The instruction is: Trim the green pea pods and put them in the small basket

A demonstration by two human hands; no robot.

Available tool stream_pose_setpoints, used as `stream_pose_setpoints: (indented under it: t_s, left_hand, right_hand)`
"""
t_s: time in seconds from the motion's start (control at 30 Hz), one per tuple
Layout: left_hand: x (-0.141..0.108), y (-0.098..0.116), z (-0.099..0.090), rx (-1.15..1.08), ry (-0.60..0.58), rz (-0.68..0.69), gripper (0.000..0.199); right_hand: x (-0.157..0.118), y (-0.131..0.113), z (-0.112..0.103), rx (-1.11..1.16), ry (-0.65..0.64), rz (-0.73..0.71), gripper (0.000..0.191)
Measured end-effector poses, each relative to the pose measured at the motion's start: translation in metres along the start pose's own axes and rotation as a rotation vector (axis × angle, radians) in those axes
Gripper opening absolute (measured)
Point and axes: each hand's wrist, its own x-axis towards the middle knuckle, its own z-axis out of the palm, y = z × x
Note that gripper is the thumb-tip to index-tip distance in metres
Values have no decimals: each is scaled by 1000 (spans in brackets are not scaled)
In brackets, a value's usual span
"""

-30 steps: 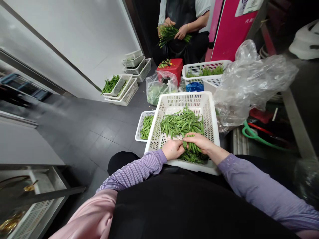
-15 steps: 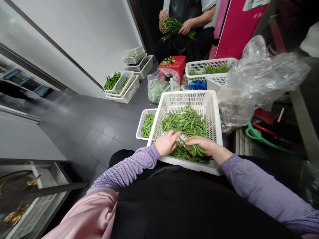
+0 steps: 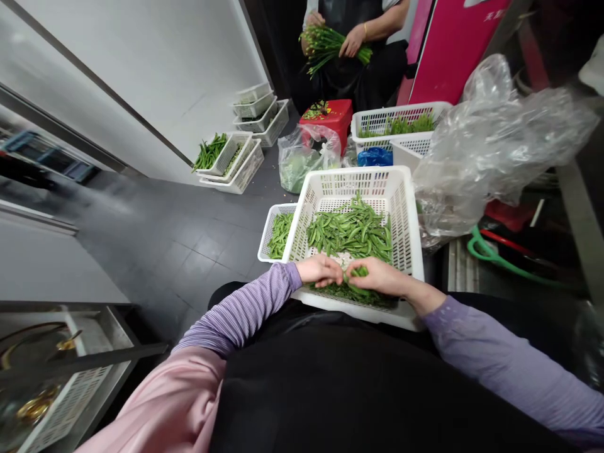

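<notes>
Shows small white characters [image 3: 494, 14] on glossy pink panel [image 3: 450, 60], starting 天, otherwise unreadable. Curls bare right hand [image 3: 380, 277] around flat green pods [image 3: 361, 272] over white slotted plastic basket [image 3: 402, 217], with more heaped inside. Bends bare left hand [image 3: 321, 269] half open just beside; cannot tell its hold.

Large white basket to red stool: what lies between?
A clear plastic bag with something green inside, between the large white basket and the red stool; its upper part overlaps the stool in the head view.
</notes>
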Motion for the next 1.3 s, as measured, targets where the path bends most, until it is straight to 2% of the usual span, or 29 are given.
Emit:
stream_pose_setpoints:
  t_s: [0.03,0.1,0.17,0.2,0.23,0.3,0.4,0.53,0.6,0.73,0.9,1.0,1.1,1.17,1.3]
  left_hand:
    - [4,-8,3,-62,116,-25,33]
    - [12,-26,9,3,284,-138,35]
    - [17,-45,13,202,320,-303,24]
    - [19,-54,13,293,323,-373,17]
    - [20,-62,12,355,335,-420,11]
    - [25,-75,7,399,387,-459,15]
    - [45,-84,-4,428,471,-496,23]
    - [81,-87,-14,422,536,-554,25]
    - [90,-86,-15,424,554,-561,24]
    - [77,-73,-3,496,604,-481,22]
    - [39,-38,28,852,719,-55,23]
    - [24,-25,39,981,723,80,23]
    - [17,-19,41,1072,704,160,24]
    - [14,-16,40,1097,691,190,25]
    - [7,-6,37,995,678,211,25]
  right_hand:
    - [2,3,0,51,143,31,20]
    - [8,10,-2,211,477,113,21]
    - [13,17,-9,471,719,158,20]
    - [14,19,-15,621,772,163,19]
    - [15,21,-22,762,779,164,18]
    - [13,21,-34,963,712,172,14]
    - [11,16,-44,1095,593,184,10]
    - [13,9,-37,1194,470,226,13]
    - [16,11,-29,1197,420,269,11]
    - [22,21,-11,969,423,383,17]
    - [28,21,10,441,467,283,22]
    - [22,11,12,224,452,236,20]
    - [12,3,11,146,426,198,21]
    - [7,1,10,179,388,161,22]
    - [4,0,7,282,322,96,24]
